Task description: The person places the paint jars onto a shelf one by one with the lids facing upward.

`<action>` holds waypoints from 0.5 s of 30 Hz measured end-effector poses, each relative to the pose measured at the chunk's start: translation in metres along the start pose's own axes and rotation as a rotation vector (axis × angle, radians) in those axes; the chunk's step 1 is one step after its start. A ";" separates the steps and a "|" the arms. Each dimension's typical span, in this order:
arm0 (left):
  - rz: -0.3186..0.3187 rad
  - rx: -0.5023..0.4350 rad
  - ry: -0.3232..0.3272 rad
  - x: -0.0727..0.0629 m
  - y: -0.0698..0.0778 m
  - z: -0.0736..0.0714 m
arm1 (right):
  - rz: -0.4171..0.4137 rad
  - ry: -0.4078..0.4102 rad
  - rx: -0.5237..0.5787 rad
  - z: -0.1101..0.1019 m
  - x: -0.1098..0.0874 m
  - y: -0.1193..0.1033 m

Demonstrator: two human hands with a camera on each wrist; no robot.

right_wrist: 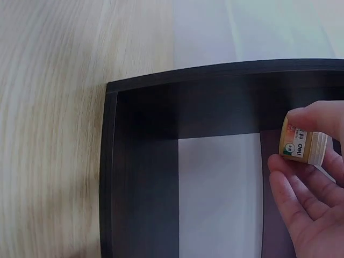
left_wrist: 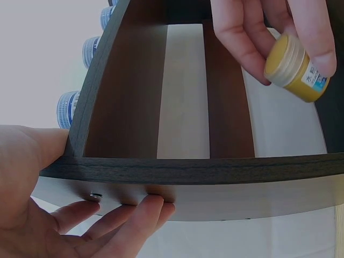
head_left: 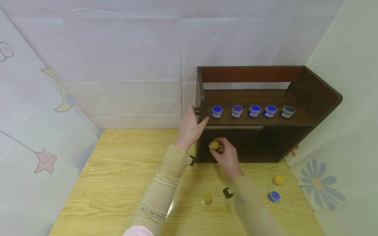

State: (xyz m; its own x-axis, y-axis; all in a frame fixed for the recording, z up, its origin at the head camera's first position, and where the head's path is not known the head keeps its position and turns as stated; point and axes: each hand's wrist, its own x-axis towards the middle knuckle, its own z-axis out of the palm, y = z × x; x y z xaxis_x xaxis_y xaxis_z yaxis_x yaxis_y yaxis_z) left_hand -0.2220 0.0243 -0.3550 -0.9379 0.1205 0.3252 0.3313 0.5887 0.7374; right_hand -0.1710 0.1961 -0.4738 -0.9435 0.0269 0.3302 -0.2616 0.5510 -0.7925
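- Beige fabric of the left sleeve (head_left: 155, 196), marked with dark lettering, reaches up from the lower edge of the head view, with a patch of pink cloth (head_left: 138, 231) at its base; the right sleeve (head_left: 258, 211) slants in beside it.
- At a pale wood-grain table (head_left: 118, 183), a person's right hand (head_left: 229, 158) pinches a small yellow jar (head_left: 214, 145) between thumb and fingers, its label turned partly toward both wrist cameras.
- That jar is tilted at the left part of the lower compartment (head_left: 248, 144) of a dark brown shelf (head_left: 317, 95); whether it is past the front edge is hard to tell from the head view.
- The left hand (head_left: 189, 129) grips the shelf's left side panel (head_left: 201, 87), thumb at the front edge and fingers against the outer face.
- Above, five jars stand upright in a row on the upper board (head_left: 251, 95): a blue jar (head_left: 217, 112), a purple-topped jar (head_left: 236, 111), two more blue jars (head_left: 254, 111) and a dark jar (head_left: 287, 112).
- On the table, a second yellow jar (head_left: 207, 198) sits between the forearms, while an orange-yellow jar (head_left: 278, 180) and a blue-topped jar (head_left: 274, 196) sit near each other beyond the right arm.
- Printed cloth bearing a pink star (head_left: 45, 161) and a blue flower (head_left: 317, 183) flanks the scene.
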 end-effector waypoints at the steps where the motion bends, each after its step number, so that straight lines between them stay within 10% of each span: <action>1: -0.002 -0.003 0.000 0.000 0.000 0.000 | -0.002 -0.004 -0.007 0.000 0.002 0.000; 15: -0.013 -0.009 -0.002 0.000 0.001 0.000 | -0.068 -0.055 -0.115 0.004 0.022 0.015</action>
State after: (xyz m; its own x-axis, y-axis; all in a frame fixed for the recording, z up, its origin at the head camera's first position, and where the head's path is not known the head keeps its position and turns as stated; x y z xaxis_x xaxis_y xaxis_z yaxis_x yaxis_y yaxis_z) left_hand -0.2212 0.0246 -0.3541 -0.9423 0.1149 0.3145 0.3204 0.5826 0.7469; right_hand -0.1962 0.2018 -0.4803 -0.9351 -0.0579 0.3497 -0.3032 0.6418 -0.7044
